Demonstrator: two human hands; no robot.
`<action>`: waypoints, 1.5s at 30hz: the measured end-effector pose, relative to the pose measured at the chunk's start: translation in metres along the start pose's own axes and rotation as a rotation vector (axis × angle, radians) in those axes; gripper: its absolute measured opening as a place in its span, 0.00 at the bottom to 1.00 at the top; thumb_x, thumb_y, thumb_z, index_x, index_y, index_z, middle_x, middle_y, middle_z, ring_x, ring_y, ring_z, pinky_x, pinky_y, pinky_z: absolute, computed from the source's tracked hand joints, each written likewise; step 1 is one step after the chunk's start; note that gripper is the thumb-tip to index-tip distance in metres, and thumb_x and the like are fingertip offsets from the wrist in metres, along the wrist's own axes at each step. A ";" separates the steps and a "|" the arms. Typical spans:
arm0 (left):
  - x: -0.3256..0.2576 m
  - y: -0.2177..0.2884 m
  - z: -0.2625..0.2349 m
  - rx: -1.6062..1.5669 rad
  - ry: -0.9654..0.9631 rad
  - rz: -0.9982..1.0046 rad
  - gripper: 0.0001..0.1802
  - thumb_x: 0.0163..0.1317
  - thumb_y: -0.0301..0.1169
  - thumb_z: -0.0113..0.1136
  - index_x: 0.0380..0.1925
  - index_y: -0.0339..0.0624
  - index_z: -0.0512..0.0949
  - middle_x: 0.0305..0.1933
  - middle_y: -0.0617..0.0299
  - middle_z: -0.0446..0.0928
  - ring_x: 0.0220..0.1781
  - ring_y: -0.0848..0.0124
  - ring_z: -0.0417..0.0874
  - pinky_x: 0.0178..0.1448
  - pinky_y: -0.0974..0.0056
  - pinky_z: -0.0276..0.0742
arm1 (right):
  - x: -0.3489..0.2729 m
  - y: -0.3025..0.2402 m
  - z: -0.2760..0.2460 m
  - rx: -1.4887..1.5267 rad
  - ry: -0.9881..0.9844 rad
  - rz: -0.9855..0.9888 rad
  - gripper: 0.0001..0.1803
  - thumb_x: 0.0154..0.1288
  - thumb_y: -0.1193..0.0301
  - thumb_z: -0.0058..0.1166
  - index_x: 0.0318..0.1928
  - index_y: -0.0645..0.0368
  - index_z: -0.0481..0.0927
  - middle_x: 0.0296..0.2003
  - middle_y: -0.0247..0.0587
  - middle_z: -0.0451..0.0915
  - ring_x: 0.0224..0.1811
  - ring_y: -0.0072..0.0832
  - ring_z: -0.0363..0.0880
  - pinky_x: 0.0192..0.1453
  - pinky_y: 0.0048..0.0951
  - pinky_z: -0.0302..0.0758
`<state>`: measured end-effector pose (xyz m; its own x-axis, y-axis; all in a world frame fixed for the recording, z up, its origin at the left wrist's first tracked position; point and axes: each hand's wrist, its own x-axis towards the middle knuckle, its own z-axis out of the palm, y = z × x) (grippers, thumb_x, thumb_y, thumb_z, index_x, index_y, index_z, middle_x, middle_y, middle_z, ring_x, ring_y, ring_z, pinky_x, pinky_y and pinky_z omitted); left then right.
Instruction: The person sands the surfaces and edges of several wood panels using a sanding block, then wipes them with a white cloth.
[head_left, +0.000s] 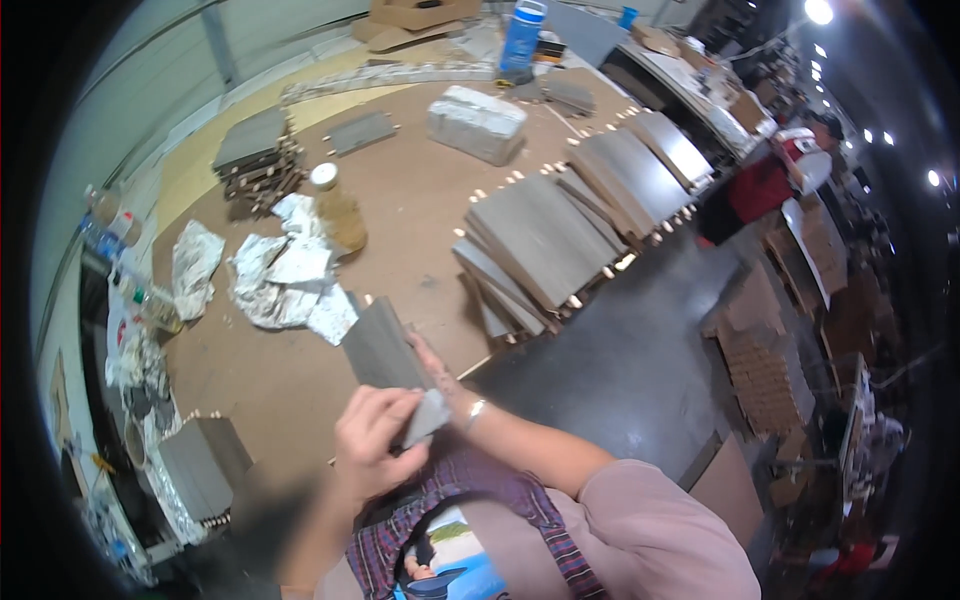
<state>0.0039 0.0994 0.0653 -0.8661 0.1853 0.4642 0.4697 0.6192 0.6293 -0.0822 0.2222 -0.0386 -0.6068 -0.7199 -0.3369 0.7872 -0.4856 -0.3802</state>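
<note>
My right hand [437,369], with a bracelet at its wrist, is closed along the right edge of a grey wood-grain board [378,345]. Light wooden dowels stick out of the board's far end. The board is tilted above the near edge of the table. My left hand [372,432] pinches a small light-grey pad [428,416] at the board's near end; whether it is cloth or abrasive I cannot tell. Crumpled white cloths [285,275] lie just beyond the board, beside a jar of yellowish liquid [340,212] with a white lid.
Grey doweled boards [545,235] stand in a row along the table's right edge. A stack of boards [250,145], a wrapped whitish block [477,124] and a blue bottle [521,42] sit farther back. Another board stack [200,468] is at lower left. A person [750,190] stands at right.
</note>
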 end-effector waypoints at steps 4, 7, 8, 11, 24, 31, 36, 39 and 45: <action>0.015 -0.039 -0.010 0.178 0.165 -0.037 0.26 0.40 0.26 0.66 0.46 0.36 0.81 0.42 0.51 0.80 0.42 0.54 0.80 0.45 0.55 0.80 | -0.015 0.002 0.020 0.143 0.002 0.193 0.29 0.75 0.44 0.42 0.62 0.50 0.73 0.47 0.37 0.81 0.47 0.28 0.82 0.52 0.33 0.80; 0.025 -0.077 -0.028 0.236 0.320 -0.240 0.26 0.41 0.23 0.64 0.47 0.33 0.80 0.42 0.52 0.79 0.43 0.54 0.78 0.46 0.56 0.78 | -0.014 0.011 0.016 0.068 -0.026 0.262 0.29 0.74 0.44 0.43 0.61 0.52 0.74 0.44 0.36 0.81 0.41 0.27 0.83 0.44 0.31 0.82; 0.023 -0.085 -0.033 0.308 0.364 -0.235 0.26 0.41 0.22 0.64 0.47 0.33 0.80 0.43 0.52 0.79 0.44 0.55 0.78 0.47 0.56 0.77 | -0.017 0.010 0.024 0.033 0.010 0.256 0.29 0.74 0.44 0.43 0.60 0.52 0.74 0.43 0.36 0.81 0.40 0.27 0.83 0.43 0.31 0.82; 0.018 -0.045 -0.024 0.252 0.212 -0.139 0.25 0.40 0.25 0.66 0.45 0.35 0.81 0.42 0.52 0.80 0.42 0.54 0.79 0.46 0.55 0.78 | -0.016 0.010 0.024 -0.204 0.030 -0.063 0.29 0.73 0.44 0.45 0.60 0.53 0.74 0.42 0.36 0.82 0.40 0.28 0.83 0.44 0.31 0.82; -0.015 -0.067 -0.054 0.040 0.318 -0.521 0.27 0.48 0.19 0.62 0.54 0.34 0.78 0.47 0.57 0.78 0.43 0.69 0.80 0.46 0.67 0.77 | -0.005 -0.010 -0.004 0.171 -0.130 0.189 0.31 0.75 0.48 0.39 0.68 0.55 0.67 0.59 0.43 0.78 0.58 0.35 0.79 0.62 0.40 0.77; -0.031 -0.022 -0.037 -0.044 0.000 -0.068 0.26 0.37 0.25 0.65 0.44 0.35 0.81 0.40 0.54 0.81 0.38 0.58 0.79 0.42 0.58 0.78 | -0.016 -0.044 -0.020 0.171 -0.159 0.150 0.37 0.68 0.45 0.45 0.68 0.59 0.66 0.62 0.53 0.74 0.61 0.45 0.77 0.66 0.47 0.73; -0.012 -0.063 -0.052 0.061 0.092 -0.039 0.29 0.38 0.24 0.65 0.48 0.37 0.82 0.42 0.53 0.80 0.40 0.59 0.79 0.44 0.60 0.78 | -0.016 -0.035 -0.015 0.125 -0.263 0.170 0.40 0.62 0.53 0.52 0.68 0.68 0.64 0.61 0.59 0.74 0.61 0.50 0.76 0.67 0.49 0.72; 0.002 -0.094 -0.069 -0.005 0.300 -0.252 0.28 0.41 0.21 0.62 0.49 0.33 0.80 0.46 0.54 0.79 0.42 0.65 0.80 0.44 0.64 0.77 | -0.014 -0.026 -0.015 0.125 -0.168 0.285 0.31 0.64 0.60 0.50 0.61 0.71 0.71 0.56 0.57 0.78 0.56 0.47 0.80 0.64 0.48 0.75; -0.019 -0.058 -0.067 0.021 0.165 -0.160 0.28 0.39 0.24 0.64 0.47 0.36 0.82 0.43 0.55 0.79 0.40 0.63 0.79 0.41 0.61 0.78 | -0.013 -0.034 -0.012 0.163 0.059 0.289 0.23 0.66 0.64 0.49 0.57 0.66 0.74 0.50 0.52 0.82 0.51 0.42 0.83 0.60 0.45 0.78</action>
<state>0.0051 0.0091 0.0615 -0.8889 -0.0430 0.4560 0.3232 0.6466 0.6910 -0.1027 0.2543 -0.0315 -0.3572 -0.8117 -0.4621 0.9321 -0.3416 -0.1205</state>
